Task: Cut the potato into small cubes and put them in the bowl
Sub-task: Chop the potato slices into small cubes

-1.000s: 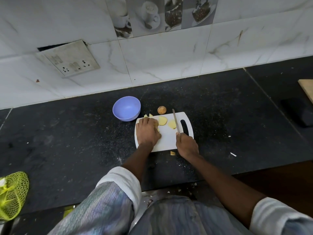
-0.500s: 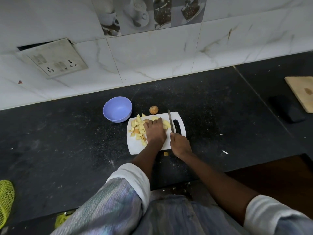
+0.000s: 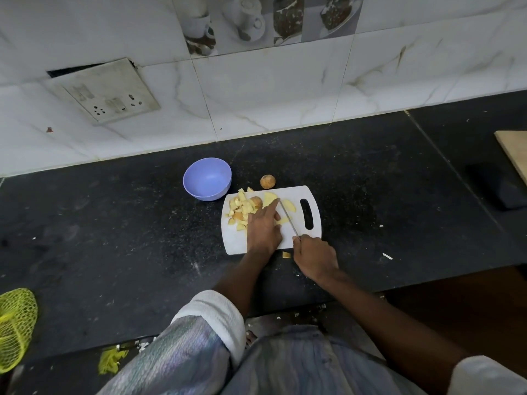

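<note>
Potato cubes (image 3: 240, 208) lie heaped on the white cutting board's (image 3: 313, 201) left half, uncovered since a second ago, when the left hand (image 3: 263, 228) hid them. That hand now rests flat, fingers extended, over slices (image 3: 269, 197) mid-board. Right hand (image 3: 315, 256) grips the knife (image 3: 288, 219), blade angled across the board. Lilac bowl (image 3: 207, 179) stands just beside the board, holding no potato.

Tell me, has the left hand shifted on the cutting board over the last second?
Yes. The left hand moved right along the cutting board, from its left edge toward the middle, uncovering the potato cubes.
</note>
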